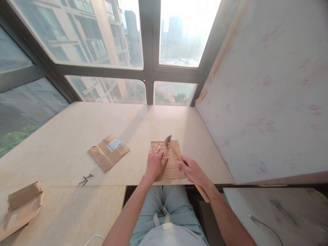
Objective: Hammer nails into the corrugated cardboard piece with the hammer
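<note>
"Below the window (150, 73), in the head view, how are the hands placed?"

"The right hand (192, 169) is wrapped around the wooden handle of a hammer (176, 151). The left hand (156, 163) lies palm down on a corrugated cardboard sheet (174, 175), its thumb apart from the fingers."

"Where does that sheet lie?"

"Near the front edge of the pale ledge (205, 143), before the person's lap. Dark nails (168, 149) stand clustered on its far half, just by the hammer's metal head; I cannot tell whether they touch."

"Any others?"

"Loose nails (86, 179) lie to the left, near folded cardboard (105, 159) with a white label (114, 145)."
</note>
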`<state>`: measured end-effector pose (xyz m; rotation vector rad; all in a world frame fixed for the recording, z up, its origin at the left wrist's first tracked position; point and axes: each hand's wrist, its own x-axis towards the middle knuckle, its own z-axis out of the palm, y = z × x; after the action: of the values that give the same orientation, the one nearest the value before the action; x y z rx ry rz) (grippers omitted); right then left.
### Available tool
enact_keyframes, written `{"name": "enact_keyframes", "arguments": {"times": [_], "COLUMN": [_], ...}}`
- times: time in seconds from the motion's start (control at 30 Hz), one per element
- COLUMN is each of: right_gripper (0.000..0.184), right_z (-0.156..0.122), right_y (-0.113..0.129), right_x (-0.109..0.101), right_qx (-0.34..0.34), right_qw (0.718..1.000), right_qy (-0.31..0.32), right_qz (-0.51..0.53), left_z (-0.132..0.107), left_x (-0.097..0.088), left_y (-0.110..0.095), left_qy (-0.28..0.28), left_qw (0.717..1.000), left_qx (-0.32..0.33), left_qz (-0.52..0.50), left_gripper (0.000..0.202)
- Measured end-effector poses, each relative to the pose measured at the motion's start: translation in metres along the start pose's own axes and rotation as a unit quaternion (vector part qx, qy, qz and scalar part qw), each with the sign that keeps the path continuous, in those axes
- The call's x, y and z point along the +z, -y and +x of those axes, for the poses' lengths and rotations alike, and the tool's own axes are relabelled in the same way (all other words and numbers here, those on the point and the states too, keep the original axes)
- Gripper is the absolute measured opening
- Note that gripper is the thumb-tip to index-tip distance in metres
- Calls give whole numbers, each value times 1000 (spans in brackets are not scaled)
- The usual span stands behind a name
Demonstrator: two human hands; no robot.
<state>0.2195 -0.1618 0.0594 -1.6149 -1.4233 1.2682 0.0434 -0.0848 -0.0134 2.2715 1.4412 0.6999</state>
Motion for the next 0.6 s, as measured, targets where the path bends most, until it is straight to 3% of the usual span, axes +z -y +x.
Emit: {"name": "enact_keyframes", "arguments": {"times": [0.6], "right_gripper": [23], "right_z": [1], "right_y": [0], "right_x": [3], "right_qx": [7], "right_qw": [1000], "right_qy": [-8], "right_qz": [-21], "left_z": [-2], "left_x": [4], "left_y": [0], "left_qy": [-15], "left_qw": [1000], "left_qx": [-6], "left_qz": [-7], "left_gripper": [23]}}
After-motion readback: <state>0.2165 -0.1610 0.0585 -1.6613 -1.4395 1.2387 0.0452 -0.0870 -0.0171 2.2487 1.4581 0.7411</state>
